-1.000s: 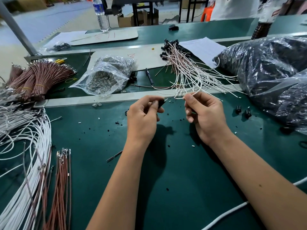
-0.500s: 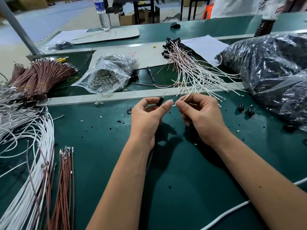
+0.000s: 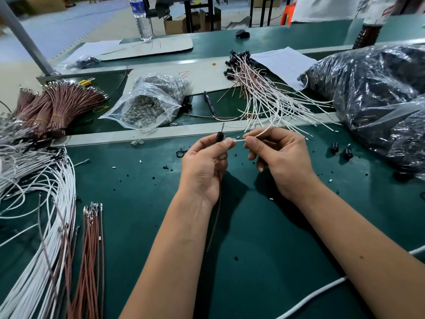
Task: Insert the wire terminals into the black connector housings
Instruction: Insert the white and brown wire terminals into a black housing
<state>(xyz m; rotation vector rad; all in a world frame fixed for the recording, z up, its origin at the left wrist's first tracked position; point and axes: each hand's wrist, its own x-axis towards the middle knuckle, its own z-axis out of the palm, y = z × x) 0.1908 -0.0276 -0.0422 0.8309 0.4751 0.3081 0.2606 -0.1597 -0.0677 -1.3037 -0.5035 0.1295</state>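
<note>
Green bench (image 3: 142, 226) — white wires (image 3: 46, 203), brown wires (image 3: 92, 249), two loose black housings (image 3: 341, 151), bag of terminals (image 3: 147, 104).

Dark green surface (image 3: 253, 261) strewn with white, brown and black parts.

The connector housing (image 3: 220, 137) is black, and the wire (image 3: 240, 140) beside it is white; a brown wire (image 3: 217, 212) hangs below. White wires (image 3: 34, 238) and reddish-brown wires (image 3: 92, 249) lie at the left, with brown bundles (image 3: 59, 104) tied in yellow bands. A clear bag (image 3: 147, 104) shows silvery-grey terminals, and a clear bag (image 3: 379, 88) at the right shows black parts. The paper sheet (image 3: 282, 63) is white.
</note>
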